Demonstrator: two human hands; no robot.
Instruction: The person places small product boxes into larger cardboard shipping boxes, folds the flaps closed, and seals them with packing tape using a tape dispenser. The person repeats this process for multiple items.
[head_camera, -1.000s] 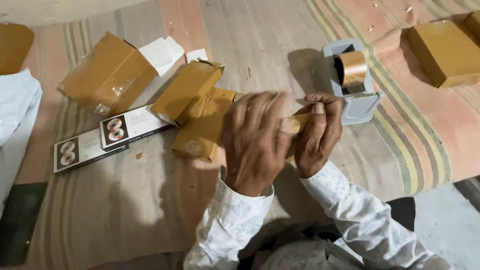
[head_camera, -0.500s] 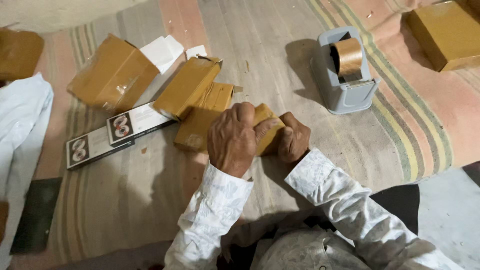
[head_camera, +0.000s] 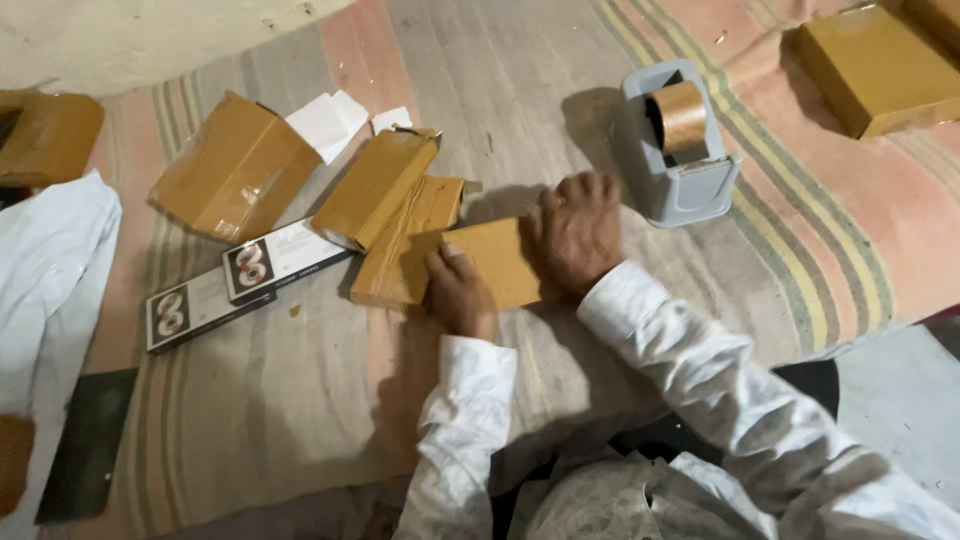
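Brown paper wraps the small flat packet (head_camera: 493, 262) that lies on the striped woven mat (head_camera: 300, 400), near the middle of the scene. The left hand (head_camera: 461, 295) rests on the packet's near left corner, fingers curled and thumb laid flat on the paper. The right hand (head_camera: 578, 232) presses down on the packet's right edge with its fingers bent over the far side, so both hands pin the packet to the mat rather than lifting it.

Touching the packet on its left is a second brown-wrapped flat packet (head_camera: 400, 255), and leaning over that one is a longer brown-wrapped box (head_camera: 375, 188). Further left sits a larger brown cardboard carton (head_camera: 232, 165) with white folded paper (head_camera: 326, 122) just behind it. Two slim black-and-white printed boxes (head_camera: 225, 285) lie end to end at the near left of this cluster.

Just to the far right of the right hand stands a grey plastic tape dispenser (head_camera: 678, 175) holding a roll of brown tape (head_camera: 681, 115). Another brown flat box (head_camera: 877, 68) lies at the far right corner, well apart from the hands.
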